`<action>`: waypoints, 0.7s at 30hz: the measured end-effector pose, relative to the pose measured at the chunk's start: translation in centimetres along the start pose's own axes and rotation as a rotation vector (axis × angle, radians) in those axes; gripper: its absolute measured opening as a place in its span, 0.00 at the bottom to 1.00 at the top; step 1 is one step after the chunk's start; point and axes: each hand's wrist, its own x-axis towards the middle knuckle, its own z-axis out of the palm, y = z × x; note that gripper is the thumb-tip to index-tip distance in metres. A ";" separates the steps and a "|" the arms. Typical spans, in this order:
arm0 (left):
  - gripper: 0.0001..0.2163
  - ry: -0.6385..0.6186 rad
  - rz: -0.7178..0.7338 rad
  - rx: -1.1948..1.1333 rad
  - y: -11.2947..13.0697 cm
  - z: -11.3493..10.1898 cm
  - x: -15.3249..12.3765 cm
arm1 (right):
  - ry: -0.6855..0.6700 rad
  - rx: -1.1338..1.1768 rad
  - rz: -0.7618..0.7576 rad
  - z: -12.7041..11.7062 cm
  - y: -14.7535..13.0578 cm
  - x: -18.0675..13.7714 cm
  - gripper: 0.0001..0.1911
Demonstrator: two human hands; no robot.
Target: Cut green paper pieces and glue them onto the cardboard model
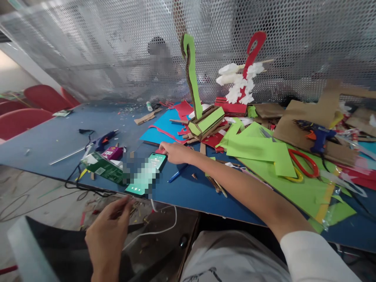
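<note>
My right hand [175,152] reaches across the blue table [49,137] and rests its fingertips on the far end of a smartphone [148,172] with a lit green screen. Its fingers are curled loosely on the phone. Below the table edge, my left hand [107,231] hovers above my lap, with thumb and fingers pinched together; whatever they hold is too small to make out. A white cable [160,227] hangs from the phone's near end. A blue pen [178,173] lies just right of the phone.
A green box [102,167] and a blue glue gun [103,140] lie left of the phone. Green paper sheets [258,150], red-handled scissors [304,162], another glue gun [317,135] and cardboard crowd the right. Green [192,70] and red [253,51] cardboard shapes stand by a perforated screen. Red chairs [26,113] far left.
</note>
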 end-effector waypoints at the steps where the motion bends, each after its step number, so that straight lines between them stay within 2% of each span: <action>1: 0.21 -0.003 0.000 -0.009 0.1 0.0 0.0 | 0.001 0.005 -0.001 0.0 0.0 0.0 0.23; 11: 0.20 0.016 -0.005 -0.022 0.5 -0.9 -0.2 | -0.052 -0.031 0.020 -0.4 -0.5 -0.2 0.21; 21: 0.19 0.006 0.059 -0.007 -0.6 0.5 0.0 | -0.015 -0.002 0.016 -0.5 -0.5 -0.2 0.22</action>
